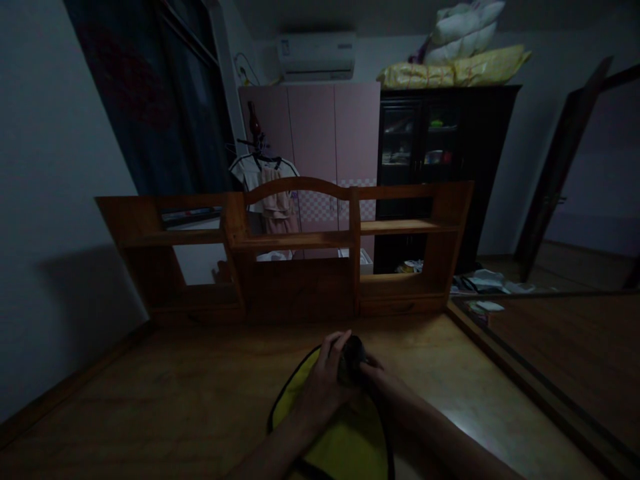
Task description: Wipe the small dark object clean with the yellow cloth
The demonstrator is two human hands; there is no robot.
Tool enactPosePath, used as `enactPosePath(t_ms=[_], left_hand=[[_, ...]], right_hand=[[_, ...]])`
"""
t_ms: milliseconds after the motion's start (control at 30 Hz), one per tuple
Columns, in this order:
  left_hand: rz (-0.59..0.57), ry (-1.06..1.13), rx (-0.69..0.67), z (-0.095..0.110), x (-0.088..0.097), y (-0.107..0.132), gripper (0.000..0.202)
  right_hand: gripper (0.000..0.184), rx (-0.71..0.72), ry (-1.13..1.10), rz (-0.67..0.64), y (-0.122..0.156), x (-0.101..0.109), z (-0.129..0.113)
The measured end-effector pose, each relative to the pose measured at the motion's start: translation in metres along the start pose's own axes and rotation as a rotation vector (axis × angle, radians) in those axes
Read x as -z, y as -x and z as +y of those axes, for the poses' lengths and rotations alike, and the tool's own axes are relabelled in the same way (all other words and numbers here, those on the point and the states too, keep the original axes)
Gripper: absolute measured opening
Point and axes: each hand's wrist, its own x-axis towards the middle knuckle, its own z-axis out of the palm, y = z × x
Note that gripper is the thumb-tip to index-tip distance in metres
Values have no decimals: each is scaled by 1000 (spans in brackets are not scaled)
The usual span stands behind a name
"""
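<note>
A small dark object with a rounded top [354,350] is between my two hands; the dim light hides its kind. My left hand [327,373] is wrapped against its left side, fingers bent over it. On the other side my right hand [379,381] grips it low, with the thumb against it. Beneath both hands lies a yellow, rounded piece with black edging [345,443], which looks like fabric. It rests on the pale wooden surface [200,387], and my forearms cover part of it.
A wooden shelf unit [293,240] with open compartments stands along the far edge. A wall [45,200] borders the left, and a raised wooden rail [505,363] runs along the right. Beyond are a pink wardrobe [313,127], a dark cabinet [480,147] and hanging clothes [277,193].
</note>
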Motion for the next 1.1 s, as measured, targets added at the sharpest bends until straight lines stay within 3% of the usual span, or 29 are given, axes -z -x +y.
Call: enactPosePath(t_ms=[133,233,400,500,600,867,1100], left_hand=[[36,6,24,0,-2,-1,89],[26,-1,22,-1,-3,-2,89],[15,-9,-62,-8,-1,-2,92],[9,-43,-182,-13,-1,-1,92],[-2,-83,-239,-15,-2,1,91],[-123,-115,-176,-15,-5,3,95],[-159,-92,-112,-9,-5,3,100]], right_hand=[[42,-152,-207,-183,6,-5,-2],[42,-139,-174,-167,6,-5,-4],[46,85,313,6,5,5,-8],[42,205,595,-19,8,8,-19],[39,298,707,-25,9,7,-28],[33,214,555,-118,1,9,-28],[38,307,644,-98,3,15,-15]])
